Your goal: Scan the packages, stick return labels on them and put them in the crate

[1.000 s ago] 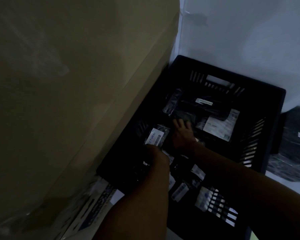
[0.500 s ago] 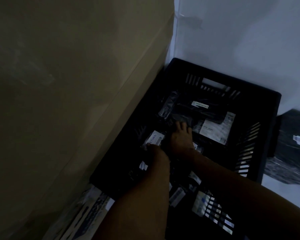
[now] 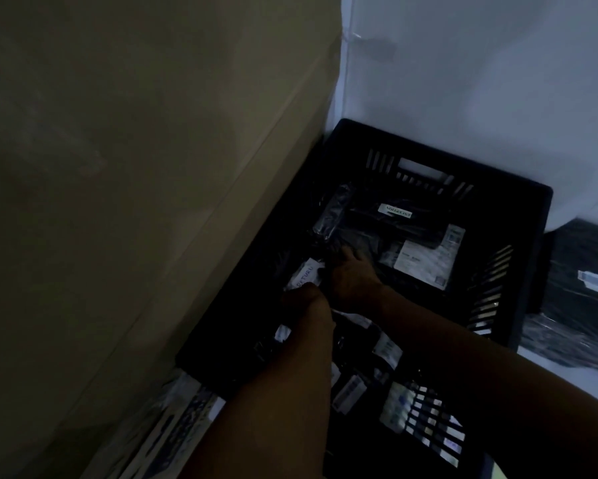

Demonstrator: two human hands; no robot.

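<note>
The scene is very dim. A black slatted crate stands on the floor and holds several black plastic-wrapped packages. Both my arms reach into it. My left hand is down on a small black package, its fingers curled at the edge of that package's white return label. Right beside it, my right hand lies on the same dark wrapping with its fingers stretched toward the far side. Farther back lies a larger black package with a white shipping label.
A tall brown cardboard box fills the left side, hard against the crate. A white wall is behind. Another black-wrapped parcel sits right of the crate. More labelled packets lie at the crate's near end.
My two hands have drawn closer together over the small package, and my left hand now covers more of the return label. The crate has not moved.
</note>
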